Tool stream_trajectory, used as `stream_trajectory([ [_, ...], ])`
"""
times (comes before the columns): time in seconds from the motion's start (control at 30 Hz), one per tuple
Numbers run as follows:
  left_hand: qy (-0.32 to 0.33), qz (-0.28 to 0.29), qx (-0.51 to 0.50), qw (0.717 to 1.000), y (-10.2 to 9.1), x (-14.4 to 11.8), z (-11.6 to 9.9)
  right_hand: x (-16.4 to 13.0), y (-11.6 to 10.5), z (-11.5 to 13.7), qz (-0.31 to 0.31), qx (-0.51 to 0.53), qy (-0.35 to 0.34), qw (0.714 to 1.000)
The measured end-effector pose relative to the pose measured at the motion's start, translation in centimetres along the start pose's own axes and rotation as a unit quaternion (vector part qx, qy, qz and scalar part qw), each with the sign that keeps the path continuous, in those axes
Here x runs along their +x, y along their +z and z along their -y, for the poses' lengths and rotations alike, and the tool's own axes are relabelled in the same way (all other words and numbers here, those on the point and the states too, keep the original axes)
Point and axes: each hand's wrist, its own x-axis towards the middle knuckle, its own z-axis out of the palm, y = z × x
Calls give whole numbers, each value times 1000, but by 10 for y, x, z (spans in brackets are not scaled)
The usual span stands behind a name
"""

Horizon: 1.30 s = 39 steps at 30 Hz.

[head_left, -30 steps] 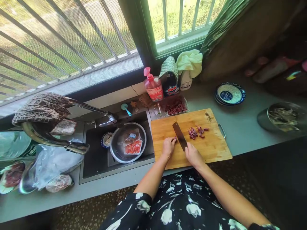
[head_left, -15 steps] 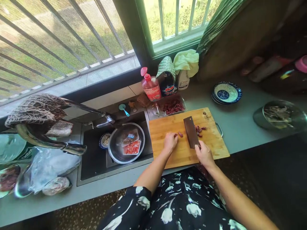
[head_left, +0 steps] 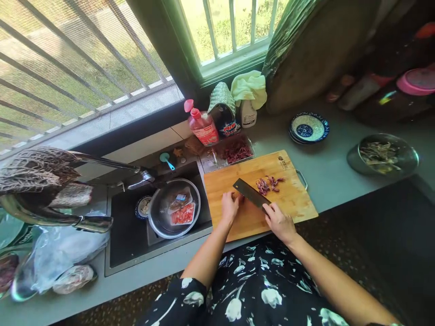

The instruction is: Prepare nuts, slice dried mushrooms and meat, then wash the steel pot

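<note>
A wooden cutting board (head_left: 234, 226) lies on the counter in front of me. My right hand (head_left: 280, 222) is closed round the handle of a cleaver (head_left: 252, 194), its dark blade slanting up to the left across the board. Left of the blade, my left hand (head_left: 230, 208) rests on the board with curled fingers at a small dark red piece (head_left: 241, 198), mostly hidden by the fingers and blade. Beyond the blade, cut purplish-red pieces (head_left: 268, 184) lie in a loose pile. A clear tray (head_left: 253, 149) of similar dark red strips (head_left: 239, 151) sits behind the board.
At left, the sink (head_left: 124, 244) holds a metal basin (head_left: 152, 222) with packaged food. Pink soap bottle (head_left: 204, 130) and other bottles stand along the window. Patterned bowls (head_left: 309, 128) and a metal pot (head_left: 360, 165) occupy the right counter. A faucet (head_left: 98, 223) juts in from the left.
The cleaver has swung leftward, from right of the small piece to beside my left fingers. More cut pieces now show on the board. The camera view has shifted slightly.
</note>
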Motion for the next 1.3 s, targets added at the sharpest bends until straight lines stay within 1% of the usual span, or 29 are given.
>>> stream_trajectory([
  [0.03, -8, 10, -7, 1000, 2, -5, 0, 0, 0, -1, 0, 4, 1, 1000],
  [0.1, 0, 32, -15, 999, 8, -10, -3, 2, -1, -5, -13, 14, 12, 1000],
  [0.17, 3, 36, -27, 999, 16, -8, -8, 3, -3, -11, -41, 23, 30, 998],
  [0.2, -9, 37, -42, 998, 20, -5, -11, 4, -5, -14, -57, 28, 40, 997],
  [0.27, -56, 48, -98, 992, 25, 1, -16, 5, -10, -22, -88, 42, 56, 994],
  [0.33, -126, 67, -189, 972, 29, 7, -20, 5, -14, -28, -108, 61, 65, 990],
  [0.37, -161, 81, -247, 952, 31, 8, -21, 5, -16, -31, -114, 72, 66, 989],
  [0.4, -191, 96, -312, 926, 32, 9, -24, 5, -17, -33, -118, 83, 66, 987],
  [0.43, -216, 111, -379, 893, 33, 9, -26, 5, -17, -34, -119, 93, 66, 986],
  [0.5, -254, 141, -496, 818, 33, 9, -31, 5, -18, -35, -117, 109, 68, 985],
  [0.53, -267, 152, -538, 785, 33, 9, -34, 5, -18, -35, -116, 115, 69, 984],
  [0.57, -277, 162, -569, 757, 32, 8, -36, 5, -18, -35, -115, 121, 70, 983],
  [0.63, -289, 175, -607, 719, 30, 9, -40, 6, -19, -34, -117, 131, 72, 982],
  [0.67, -289, 180, -619, 707, 29, 9, -41, 6, -19, -34, -119, 135, 72, 981],
  [0.73, -286, 191, -631, 695, 27, 9, -42, 6, -19, -34, -121, 143, 72, 980],
  [0.8, -278, 200, -631, 697, 25, 9, -42, 7, -20, -35, -120, 148, 72, 979],
  [0.9, -258, 213, -623, 707, 27, 8, -41, 8, -19, -36, -120, 152, 73, 978],
  [0.93, -252, 212, -616, 715, 28, 7, -40, 8, -19, -37, -120, 153, 73, 978],
  [0.97, -246, 204, -603, 731, 30, 7, -39, 8, -18, -37, -120, 154, 74, 978],
  [1.0, -239, 187, -582, 755, 32, 7, -39, 9, -18, -37, -121, 156, 74, 978],
  [1.03, -229, 158, -549, 788, 34, 7, -37, 9, -18, -37, -120, 158, 75, 977],
  [1.1, -200, 79, -448, 868, 38, 6, -34, 9, -17, -37, -118, 164, 75, 976],
  [1.13, -180, 39, -388, 903, 40, 6, -33, 9, -17, -37, -117, 167, 75, 976],
  [1.17, -158, 8, -332, 930, 42, 5, -33, 9, -17, -37, -116, 169, 76, 976],
  [1.2, -137, -13, -289, 947, 45, 5, -33, 9, -17, -36, -115, 171, 77, 976],
  [1.23, -122, -21, -264, 957, 49, 5, -34, 9, -17, -36, -115, 172, 77, 975],
  [1.27, -111, -17, -259, 959, 53, 4, -37, 9, -18, -35, -116, 172, 78, 975],
  [1.3, -102, 0, -271, 957, 58, 4, -40, 9, -18, -35, -116, 173, 79, 975],
])
